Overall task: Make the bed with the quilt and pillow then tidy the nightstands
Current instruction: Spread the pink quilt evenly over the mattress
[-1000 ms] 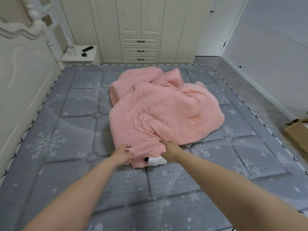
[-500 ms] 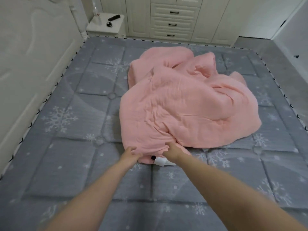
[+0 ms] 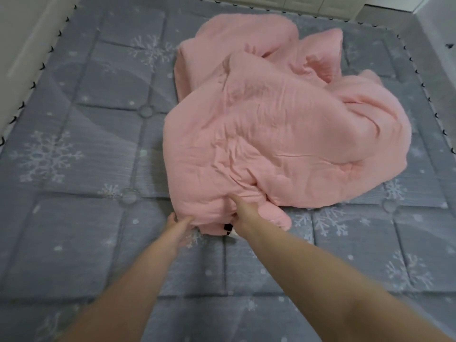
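Note:
A crumpled pink quilt [image 3: 283,124] lies bunched in the middle of the grey snowflake-patterned mattress [image 3: 74,149]. My left hand [image 3: 176,223] grips the quilt's near left corner, with its fingers tucked under the fabric. My right hand [image 3: 243,213] holds the near edge beside it, fingers buried in a fold. A small black tag with a white label peeks out between the two hands. No pillow or nightstand is in view.
The white headboard [image 3: 29,38] runs along the mattress's left side. Grey floor [image 3: 439,58] and a white wall base lie beyond the right edge. The bottom of white cabinets [image 3: 308,2] shows at the top.
The view has tilted down and moved closer, so the nightstand and cabinets have left the frame. Both hands have dug deeper into the quilt's near edge, and the white label is mostly covered.

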Tool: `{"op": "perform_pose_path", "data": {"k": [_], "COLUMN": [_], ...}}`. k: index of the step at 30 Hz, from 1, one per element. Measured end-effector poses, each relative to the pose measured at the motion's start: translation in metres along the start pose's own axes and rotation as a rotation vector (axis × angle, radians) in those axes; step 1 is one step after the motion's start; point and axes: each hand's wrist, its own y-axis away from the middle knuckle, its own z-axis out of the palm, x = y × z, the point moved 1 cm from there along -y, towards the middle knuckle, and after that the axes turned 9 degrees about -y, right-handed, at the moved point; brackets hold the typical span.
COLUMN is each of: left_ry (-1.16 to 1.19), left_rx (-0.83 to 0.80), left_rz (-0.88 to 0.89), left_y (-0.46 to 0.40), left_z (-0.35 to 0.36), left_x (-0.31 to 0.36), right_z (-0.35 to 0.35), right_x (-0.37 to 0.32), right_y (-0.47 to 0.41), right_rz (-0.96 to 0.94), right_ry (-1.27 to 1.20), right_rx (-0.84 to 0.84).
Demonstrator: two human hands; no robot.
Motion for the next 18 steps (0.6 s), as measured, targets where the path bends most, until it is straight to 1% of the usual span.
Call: {"op": "perform_pose_path", "data": {"k": [2,4,8,10,12,13,15,16,17,18], "left_ry": [0.056,0.062,-0.047,0.018,0.104,0.124,0.157,0.179,0.195,0.196], "left_rx": [0.003,0.009,-0.005,-0.093,-0.184,-0.188,-0.156,-0.153,-0.153,-0.152], "left_rz": [0.007,0.022,0.058,0.003,0.023,0.062,0.142,0.172,0.2,0.222], "left_y": [-0.005,-0.004,-0.01,0.005,0.025,0.027,0.036,0.042,0.049,0.056], "left_z": [-0.001,-0.001,-0.01,-0.009,-0.002,0.002,0.008,0.011,0.014,0.016], "left_x": [0.005,0.011,0.018,0.027,0.038,0.04,0.045,0.048,0.052,0.057], "right_z": [0.014,0.026,0.046,0.048,0.045,0.042,0.035,0.028,0.02,0.01], "right_x": [-0.012,-0.02,-0.041,-0.054,-0.066,-0.072,-0.074,-0.071,-0.066,-0.059], "right_y": [0.018,0.029,0.068,0.091,0.108,0.118,0.127,0.123,0.123,0.121], "right_rz": [-0.005,0.043,0.103,0.089,0.071,0.054,-0.04,-0.129,-0.235,-0.357], "right_ry": [-0.108,-0.187,-0.25,-0.336,-0.43,-0.464,-0.432,-0.348,-0.211,-0.019], "right_rx": [-0.026,-0.092,-0.206,-0.28,-0.366,-0.416,-0.446,-0.407,-0.368,-0.32]}}
